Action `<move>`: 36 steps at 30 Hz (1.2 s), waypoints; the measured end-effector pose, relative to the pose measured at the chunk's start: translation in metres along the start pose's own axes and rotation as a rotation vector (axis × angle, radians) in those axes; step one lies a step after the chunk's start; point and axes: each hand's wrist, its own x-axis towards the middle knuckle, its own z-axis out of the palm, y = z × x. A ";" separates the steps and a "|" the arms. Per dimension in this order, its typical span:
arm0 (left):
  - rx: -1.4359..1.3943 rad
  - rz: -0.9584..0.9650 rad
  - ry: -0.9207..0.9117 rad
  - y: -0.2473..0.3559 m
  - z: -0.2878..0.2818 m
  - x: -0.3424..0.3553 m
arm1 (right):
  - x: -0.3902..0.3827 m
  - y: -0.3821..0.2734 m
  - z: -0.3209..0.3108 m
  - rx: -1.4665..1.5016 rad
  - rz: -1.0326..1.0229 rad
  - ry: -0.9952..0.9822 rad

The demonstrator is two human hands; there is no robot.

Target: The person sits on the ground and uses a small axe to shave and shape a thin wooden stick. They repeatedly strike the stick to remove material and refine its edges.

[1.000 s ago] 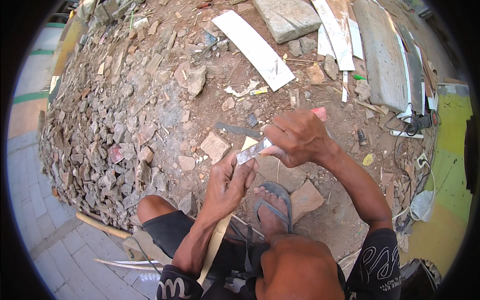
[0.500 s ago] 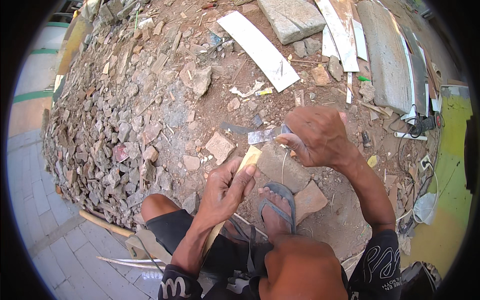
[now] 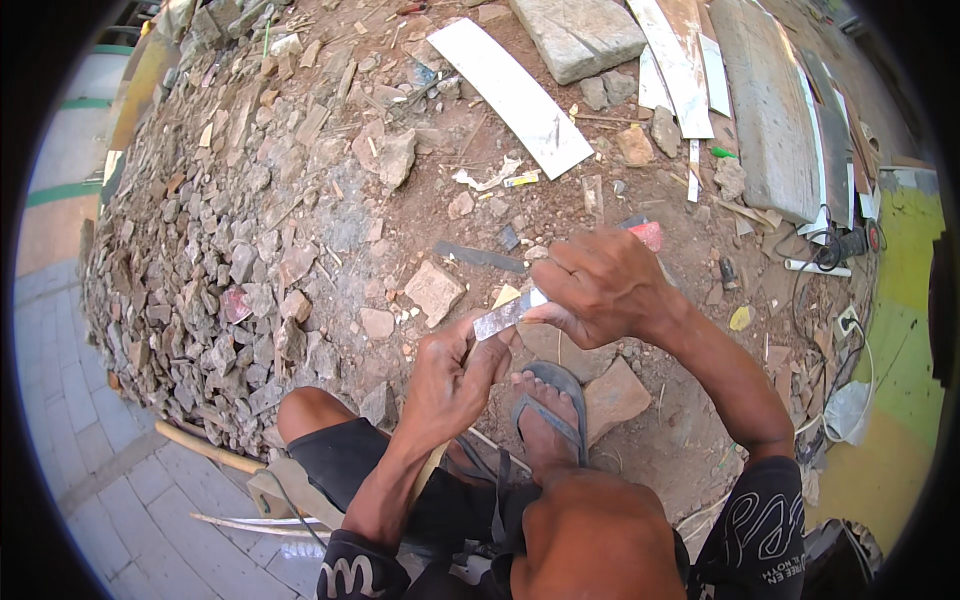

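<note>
My left hand [image 3: 450, 385] is closed round a pale yellow wooden strip [image 3: 507, 296]. The strip's far end shows above the fingers, and its lower part shows beside my forearm. In my right fist [image 3: 605, 285] is a hand tool with a flat, squared metal blade [image 3: 500, 319]. A red piece [image 3: 648, 236] behind the fist looks like its handle end. The blade lies over the strip just below its tip, close to my left thumb, and hides part of the wood. Whether the edge bites into the wood I cannot tell.
A rubble heap [image 3: 250, 250] fills the left side. Ahead lie a white board [image 3: 515, 100], a concrete slab [image 3: 580, 38] and a dark metal strip [image 3: 480, 257]. A corded power tool [image 3: 852, 245] and an outlet box [image 3: 848, 320] are at right. My sandalled foot [image 3: 548, 410] is below my hands.
My right hand has moved left and nearer to me. The blade, apart from the strip before, now crosses it near the tip. My left hand has barely moved.
</note>
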 end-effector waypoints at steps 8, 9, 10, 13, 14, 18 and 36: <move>0.053 0.030 -0.050 0.009 0.001 -0.009 | 0.010 0.026 0.010 -0.227 0.175 0.072; 0.069 0.077 -0.113 0.015 0.002 -0.018 | 0.003 0.072 -0.005 -0.271 0.432 -0.028; 0.104 0.160 -0.120 0.010 0.008 -0.031 | -0.009 0.107 -0.015 -0.307 0.699 -0.139; 0.067 -0.073 0.062 0.022 -0.008 -0.016 | -0.009 0.068 -0.032 -0.199 0.455 0.104; 0.029 -0.064 0.047 0.016 -0.006 -0.008 | -0.004 0.039 -0.029 -0.166 0.337 0.125; 0.051 0.013 0.101 0.016 -0.006 0.000 | 0.009 -0.022 -0.013 0.020 0.222 0.174; 0.297 0.170 0.199 0.026 0.002 0.006 | 0.008 -0.018 0.029 -0.090 0.211 0.307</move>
